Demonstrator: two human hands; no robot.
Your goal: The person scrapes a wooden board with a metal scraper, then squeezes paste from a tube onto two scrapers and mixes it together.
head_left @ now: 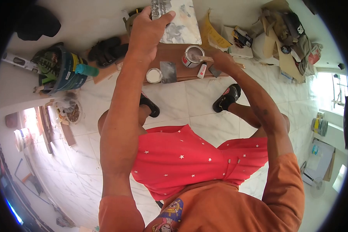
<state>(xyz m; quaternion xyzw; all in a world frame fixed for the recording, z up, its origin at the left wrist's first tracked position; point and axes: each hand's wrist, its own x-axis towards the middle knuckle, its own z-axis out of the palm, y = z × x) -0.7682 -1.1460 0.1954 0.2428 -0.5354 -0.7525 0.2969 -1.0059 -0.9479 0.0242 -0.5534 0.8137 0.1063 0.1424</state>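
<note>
At the top, my left hand is closed on the edge of a flat white board smeared with grey, its thumb over the top face. My right hand is wrapped round pale wooden sticks whose ends reach into an open can of greyish paste. A white tube with a red end stands beside the can. On the brown board lie a round lid, a grey square plate and a smaller grey plate.
On the left stands a dark bucket of tools with a teal bottle. Dark gloves or shoes sit by the wall. A yellow bag, a small box and piled bags line the right. The floor is marble-patterned tile.
</note>
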